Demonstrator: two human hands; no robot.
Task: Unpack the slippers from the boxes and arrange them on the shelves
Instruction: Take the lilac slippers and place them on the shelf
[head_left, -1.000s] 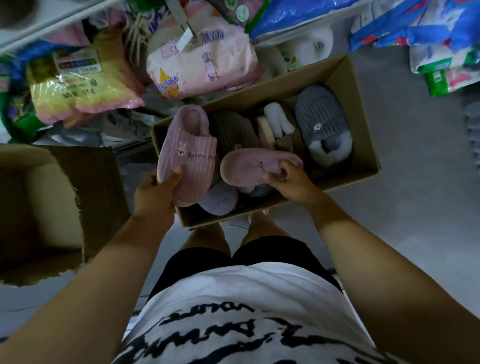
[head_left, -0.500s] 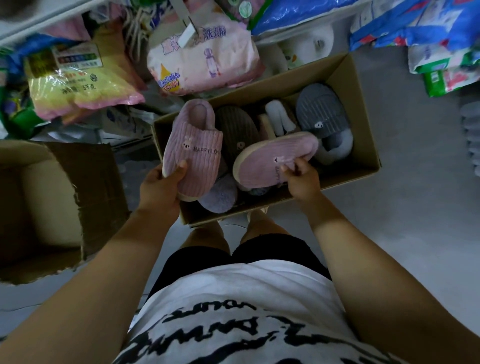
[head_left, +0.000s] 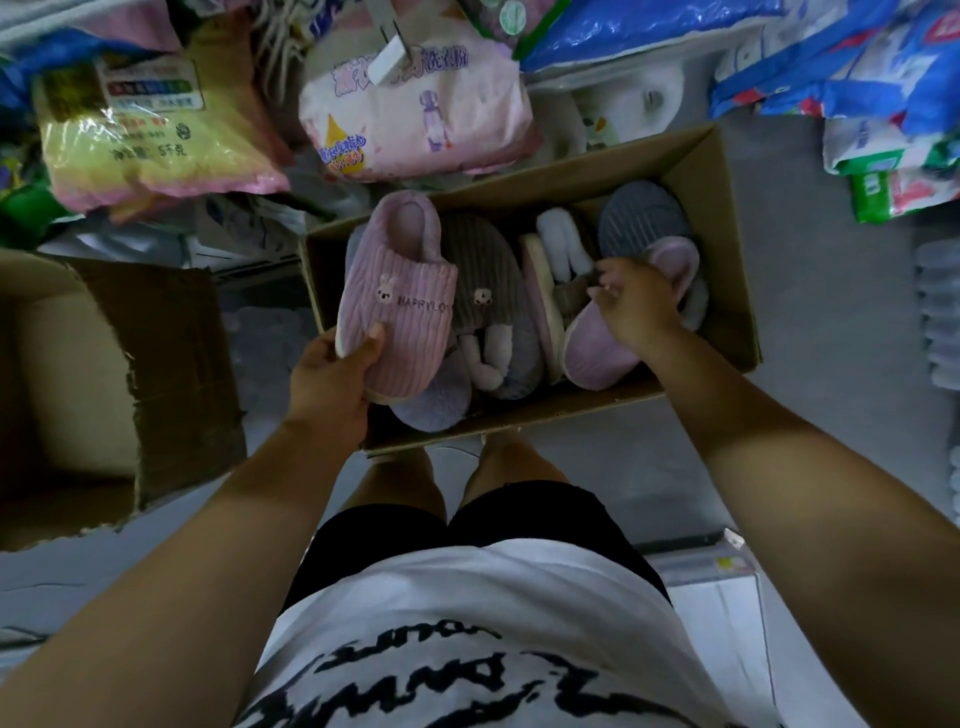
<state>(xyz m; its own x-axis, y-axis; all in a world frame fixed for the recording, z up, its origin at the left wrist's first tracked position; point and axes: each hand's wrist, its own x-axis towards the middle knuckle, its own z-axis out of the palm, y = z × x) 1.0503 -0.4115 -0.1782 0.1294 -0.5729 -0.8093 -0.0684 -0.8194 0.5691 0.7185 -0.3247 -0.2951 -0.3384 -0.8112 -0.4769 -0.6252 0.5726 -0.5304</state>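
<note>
**Inspector:** Where are the task items?

**Clerk:** In an open cardboard box (head_left: 730, 234) on the floor, directly ahead of the person's legs. The left hand (head_left: 332, 379) holds one pink ribbed slipper (head_left: 395, 301) over the box's 9 o'clock end, thumb on top and fingers clamped round the toe end. The right hand (head_left: 634, 306) lies over a second pink slipper (head_left: 597, 358) inside the 3 o'clock end. Its fingers are spread, and whether they clamp it cannot be told.

**Inspector:** Edges and clearance?

**Clerk:** The 12 o'clock rim sits just below bagged goods: a pink bag (head_left: 415, 114), with a yellow bag (head_left: 145, 135) towards 10 o'clock. At 9 o'clock a second box (head_left: 166, 364) stands open with a torn flap, near but apart, a strip of floor between them. Bare grey floor (head_left: 831, 364) lies open from 3 to 5 o'clock. The 6 o'clock rim is close to the knees.

**Inspector:** Count?

**Clerk:** Two boxes and two pink ribbed slippers. Also in the box are one brown ribbed slipper (head_left: 483, 291) with a bear face, one grey slipper (head_left: 639, 223) at 1 o'clock, and one lilac fluffy slipper (head_left: 431, 410) at 7 o'clock, partly under the held one. Others lie beneath and cannot be counted.
</note>
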